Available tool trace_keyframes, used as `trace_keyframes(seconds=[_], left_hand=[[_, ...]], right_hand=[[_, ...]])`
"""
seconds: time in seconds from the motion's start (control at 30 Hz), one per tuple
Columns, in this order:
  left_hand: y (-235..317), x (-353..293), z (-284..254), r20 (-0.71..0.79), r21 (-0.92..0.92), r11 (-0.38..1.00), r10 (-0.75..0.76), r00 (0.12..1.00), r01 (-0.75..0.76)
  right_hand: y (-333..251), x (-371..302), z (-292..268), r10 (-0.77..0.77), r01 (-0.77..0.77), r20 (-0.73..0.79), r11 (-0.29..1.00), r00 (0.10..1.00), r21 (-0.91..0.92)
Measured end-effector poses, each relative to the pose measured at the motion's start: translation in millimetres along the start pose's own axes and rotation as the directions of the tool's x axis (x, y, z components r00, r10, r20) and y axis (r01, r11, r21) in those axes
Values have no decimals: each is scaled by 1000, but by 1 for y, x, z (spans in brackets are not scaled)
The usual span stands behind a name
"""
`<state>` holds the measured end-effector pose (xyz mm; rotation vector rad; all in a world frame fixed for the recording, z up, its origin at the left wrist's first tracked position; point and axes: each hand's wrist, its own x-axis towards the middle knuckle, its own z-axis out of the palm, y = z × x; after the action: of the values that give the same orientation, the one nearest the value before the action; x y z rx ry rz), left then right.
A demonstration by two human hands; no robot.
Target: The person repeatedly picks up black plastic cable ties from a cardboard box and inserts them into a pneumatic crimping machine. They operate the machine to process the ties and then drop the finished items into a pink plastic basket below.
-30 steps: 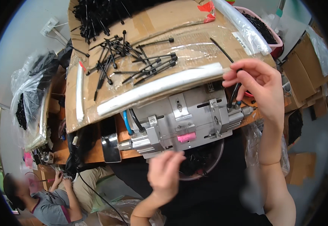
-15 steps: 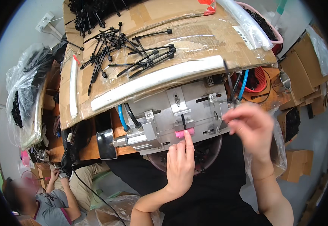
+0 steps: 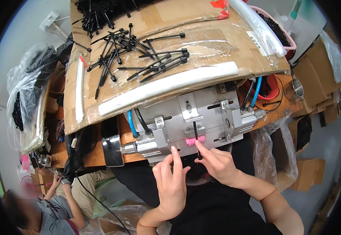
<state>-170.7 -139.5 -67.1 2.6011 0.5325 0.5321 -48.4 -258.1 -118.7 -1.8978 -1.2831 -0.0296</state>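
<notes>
A metal fixture (image 3: 213, 115) lies before me, with a pink block (image 3: 195, 140) at its front edge. Across the block runs a thin black rod (image 3: 195, 130); a thicker black end shows below my right fingers. My right hand (image 3: 219, 166) is closed around the rod's near part, its index fingertip beside the pink block. Left of it, my left hand (image 3: 170, 184) holds nothing. Its index finger points up at the fixture's front edge, the thumb stands apart and the other fingers curl.
Several black rods with thick heads (image 3: 139, 55) lie on a cardboard sheet (image 3: 201, 43) above the fixture. Blue hoses (image 3: 131, 123) rise at its sides. A red basket (image 3: 271, 88) stands at right, a bowl (image 3: 227, 148) below. Another person (image 3: 56, 207) sits at lower left.
My right hand has come in from the right to the rod at the pink block. My left index finger has left the block and moved down and left. The view has shifted slightly.
</notes>
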Motion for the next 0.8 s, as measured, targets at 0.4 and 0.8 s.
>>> trace_keyframes(seconds=[0.4,0.8], left_hand=[[-40,194,-43,-216,12,942,330,919,-336],[-43,239,-37,102,-72,898,439,893,-434]], right_hand=[[13,223,-65,-377,353,33,829,926,-433],[53,240,-101,45,55,180,856,983,-514]])
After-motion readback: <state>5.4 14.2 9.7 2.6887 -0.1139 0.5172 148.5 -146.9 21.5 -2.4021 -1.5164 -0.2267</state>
